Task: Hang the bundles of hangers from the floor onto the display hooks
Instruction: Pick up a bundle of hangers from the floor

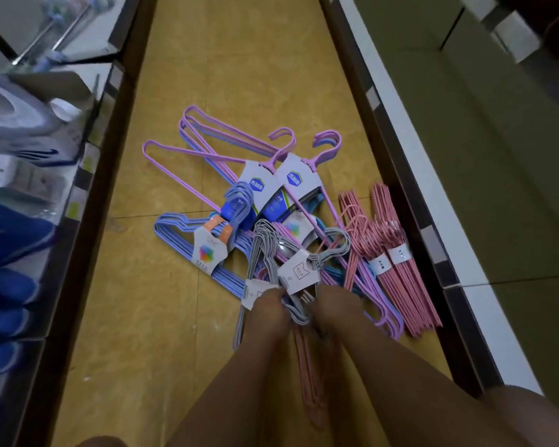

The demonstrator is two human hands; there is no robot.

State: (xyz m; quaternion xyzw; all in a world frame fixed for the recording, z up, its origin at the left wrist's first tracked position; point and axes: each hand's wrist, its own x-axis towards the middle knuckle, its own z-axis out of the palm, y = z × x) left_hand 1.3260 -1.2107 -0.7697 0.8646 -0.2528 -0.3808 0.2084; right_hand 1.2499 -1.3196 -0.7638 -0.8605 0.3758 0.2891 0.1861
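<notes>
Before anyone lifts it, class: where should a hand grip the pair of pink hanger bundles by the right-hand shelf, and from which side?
Grip the pink hanger bundles at the white paper bands, coming from above. The bands bind the wires just below the hooks, and the bundles lie flat, so one grip likely lifts them together.

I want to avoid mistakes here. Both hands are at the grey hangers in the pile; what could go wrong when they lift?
The grey hangers lie tangled with the purple bundles, so lifting may drag those along. The white paper label could tear if the left hand or right hand pulls on it.
</notes>
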